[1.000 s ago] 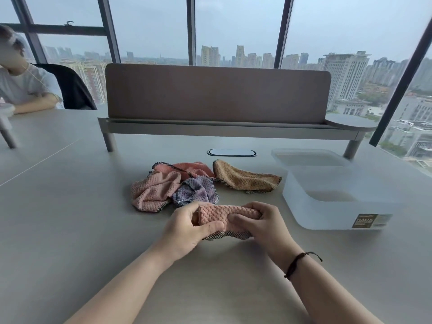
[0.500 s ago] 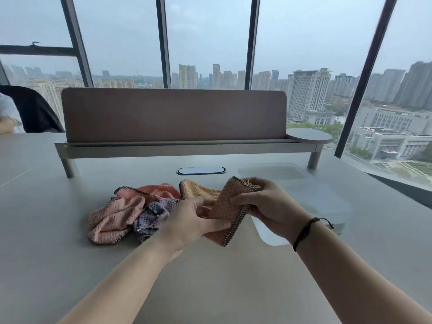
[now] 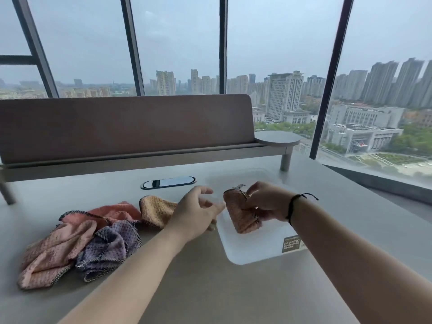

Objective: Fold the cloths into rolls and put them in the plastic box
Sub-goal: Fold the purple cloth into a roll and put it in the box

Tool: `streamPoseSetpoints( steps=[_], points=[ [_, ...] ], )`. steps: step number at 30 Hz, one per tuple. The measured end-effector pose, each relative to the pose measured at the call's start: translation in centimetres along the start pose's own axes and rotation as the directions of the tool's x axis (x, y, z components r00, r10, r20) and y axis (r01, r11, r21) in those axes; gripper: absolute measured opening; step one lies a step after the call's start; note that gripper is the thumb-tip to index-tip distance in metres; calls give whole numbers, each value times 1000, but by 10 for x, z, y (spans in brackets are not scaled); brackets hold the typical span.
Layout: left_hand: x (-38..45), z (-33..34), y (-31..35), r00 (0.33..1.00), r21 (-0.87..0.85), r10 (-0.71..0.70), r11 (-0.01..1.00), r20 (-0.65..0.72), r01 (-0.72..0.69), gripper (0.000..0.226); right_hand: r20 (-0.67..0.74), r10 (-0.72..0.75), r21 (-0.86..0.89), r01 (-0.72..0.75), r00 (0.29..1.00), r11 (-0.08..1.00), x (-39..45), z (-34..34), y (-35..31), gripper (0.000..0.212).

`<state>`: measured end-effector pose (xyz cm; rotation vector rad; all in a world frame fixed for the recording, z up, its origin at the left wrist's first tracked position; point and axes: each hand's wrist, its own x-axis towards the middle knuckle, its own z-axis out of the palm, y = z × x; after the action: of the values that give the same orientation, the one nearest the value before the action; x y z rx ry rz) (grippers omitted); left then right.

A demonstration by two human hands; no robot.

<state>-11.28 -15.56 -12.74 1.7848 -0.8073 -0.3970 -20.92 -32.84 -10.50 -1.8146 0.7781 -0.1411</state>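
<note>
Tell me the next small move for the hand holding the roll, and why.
Probably lower the roll into the box and let go. The right hand grips it over the open box, and the left hand is off it, fingers relaxed. The roll looks finished, and four loose cloths lie on the table waiting.

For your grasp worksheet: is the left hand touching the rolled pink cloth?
Apart. The head view shows the left hand open, with pale box showing between its fingertips and the rolled pink cloth, which the right hand holds.
</note>
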Motion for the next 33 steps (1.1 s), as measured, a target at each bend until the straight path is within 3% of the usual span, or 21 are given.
streamPoseSetpoints(
  steps=[2, 4, 7, 9, 12, 15, 20, 25, 26, 28, 31, 33],
  points=[
    [1, 0, -12, 1000, 28, -13, 1000, 8, 13, 32, 70, 69, -139, -59, 995, 988, 6, 4, 7, 16],
    [1, 3, -22, 999, 40, -21, 999, 36, 20, 26, 144, 117, -283, -73, 983, 956, 13, 11, 11, 29],
    [2, 6, -33, 998, 36, -31, 999, 52, 29, 25, 232, 195, -325, -113, 953, 939, 34, 18, 20, 21],
    [3, 6, -38, 998, 25, -37, 999, 55, 35, 26, 239, 237, -427, -117, 942, 896, 37, 21, 17, 9],
    [3, 2, -43, 997, 3, -44, 999, 70, 44, 27, 160, 194, -675, -36, 968, 737, 30, 20, 9, 17],
    [1, -5, -49, 996, -6, -55, 998, 64, 56, 27, 121, 116, -725, 8, 986, 689, 31, 22, 11, 20],
    [-3, -21, -55, 998, 14, -51, 999, 45, 50, 23, 153, 24, -808, 111, 988, 579, 30, 31, 11, 6],
    [-21, -45, -57, 999, 63, -4, 998, 45, 1, 17, 114, 34, -827, 76, 993, 557, 21, 31, -3, 20],
    [-25, -53, -59, 999, 70, 6, 998, 43, -9, 15, 86, -21, -855, 84, 996, 511, 18, 31, -7, 25],
    [-34, -72, -63, 999, 101, 39, 994, 12, -40, 12, -30, -282, -891, 102, 959, 442, 9, 34, -17, 24],
    [-50, -107, -75, 982, 296, 147, 949, -115, -108, 6, -223, -592, -764, 237, 775, 599, -15, 59, -34, 13],
    [-60, -131, -88, 958, 441, 206, 892, -199, -100, 6, -150, -655, -706, 383, 741, 595, -30, 94, -40, 11]
  ],
)
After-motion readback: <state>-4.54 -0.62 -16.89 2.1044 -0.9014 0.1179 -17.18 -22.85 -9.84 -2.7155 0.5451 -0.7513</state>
